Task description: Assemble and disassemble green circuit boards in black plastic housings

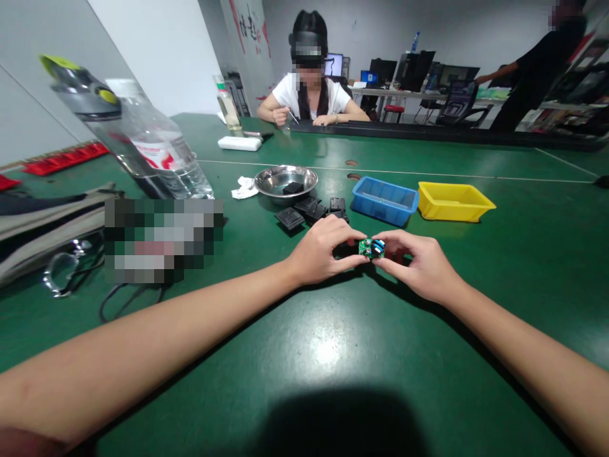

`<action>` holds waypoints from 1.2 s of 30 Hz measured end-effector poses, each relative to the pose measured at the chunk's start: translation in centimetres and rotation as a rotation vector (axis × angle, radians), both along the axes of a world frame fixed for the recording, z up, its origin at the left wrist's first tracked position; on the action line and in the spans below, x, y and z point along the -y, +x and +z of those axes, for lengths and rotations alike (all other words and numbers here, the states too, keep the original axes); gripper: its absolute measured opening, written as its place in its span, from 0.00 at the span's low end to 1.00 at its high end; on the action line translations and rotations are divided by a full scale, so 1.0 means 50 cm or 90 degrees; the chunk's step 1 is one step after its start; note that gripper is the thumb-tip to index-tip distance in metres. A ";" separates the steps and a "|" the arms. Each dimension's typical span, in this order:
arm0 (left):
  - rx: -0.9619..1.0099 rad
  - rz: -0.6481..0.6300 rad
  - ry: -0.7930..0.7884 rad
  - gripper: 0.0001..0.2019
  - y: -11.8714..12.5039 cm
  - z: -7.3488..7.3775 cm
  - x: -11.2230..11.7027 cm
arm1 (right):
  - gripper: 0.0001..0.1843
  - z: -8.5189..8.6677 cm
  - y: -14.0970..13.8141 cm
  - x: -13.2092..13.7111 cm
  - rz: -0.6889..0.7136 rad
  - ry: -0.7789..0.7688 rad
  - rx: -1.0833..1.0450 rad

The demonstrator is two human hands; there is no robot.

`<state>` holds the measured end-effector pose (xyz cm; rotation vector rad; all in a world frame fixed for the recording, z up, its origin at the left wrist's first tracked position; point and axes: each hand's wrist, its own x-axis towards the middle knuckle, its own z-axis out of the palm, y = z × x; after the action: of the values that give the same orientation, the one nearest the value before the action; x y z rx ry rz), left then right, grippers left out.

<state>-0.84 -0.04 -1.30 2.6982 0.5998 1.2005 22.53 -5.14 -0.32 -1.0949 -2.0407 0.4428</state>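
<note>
Between my two hands is a small green circuit board (365, 248) with dark and bluish parts on its face. My left hand (326, 251) pinches its left edge between thumb and fingers. From the other side, my right hand (416, 260) grips the right edge the same way. The board is held just above the green table (328, 381). Several black plastic pieces (290, 219) lie in a loose pile beyond my left hand. A steel bowl (266, 185) behind them has a black piece (293, 188) inside.
A blue bin (380, 216) and a yellow bin (457, 212) stand beyond my right hand. At left are a large water bottle (164, 152), a grey sports bottle (90, 105), a bag (52, 222) and a cable. Another person (311, 89) sits across the table.
</note>
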 end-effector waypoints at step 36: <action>-0.101 0.127 -0.279 0.18 0.000 0.002 0.023 | 0.14 -0.035 -0.025 -0.058 -0.117 -0.076 -0.190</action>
<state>-0.85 -1.17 -1.22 2.4112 1.0392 0.7764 21.29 -2.26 -2.09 -1.1973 -1.6564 0.6005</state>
